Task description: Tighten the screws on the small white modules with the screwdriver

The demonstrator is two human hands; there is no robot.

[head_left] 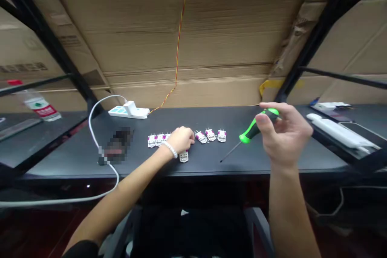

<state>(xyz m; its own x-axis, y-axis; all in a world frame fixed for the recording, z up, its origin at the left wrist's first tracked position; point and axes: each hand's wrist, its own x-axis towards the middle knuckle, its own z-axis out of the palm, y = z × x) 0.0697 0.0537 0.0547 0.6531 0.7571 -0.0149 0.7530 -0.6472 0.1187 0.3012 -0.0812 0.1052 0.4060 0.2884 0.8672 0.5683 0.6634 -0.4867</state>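
My right hand (286, 133) is closed round the green and black handle of a screwdriver (252, 126). Its thin metal shaft slants down to the left, the tip over the black tabletop. My left hand (181, 139), wearing a pale beaded bracelet (169, 149), reaches down among small white and purple parts with metal prongs. Its fingers are curled together, and whatever is in them is hidden. One such part (184, 156) shows just below this hand. Several more stand in a row (155, 140) to its left, partly covered by it. On its right lie three others, one of them tilted (201, 137).
A white power strip (140, 113) with a charger and white cable (93, 129) sits at the back left. A pixelated dark object (117, 147) lies before it. Black shelf frames rise on both sides. A bottle (42, 107) is far left; a white device (341, 131) lies right.
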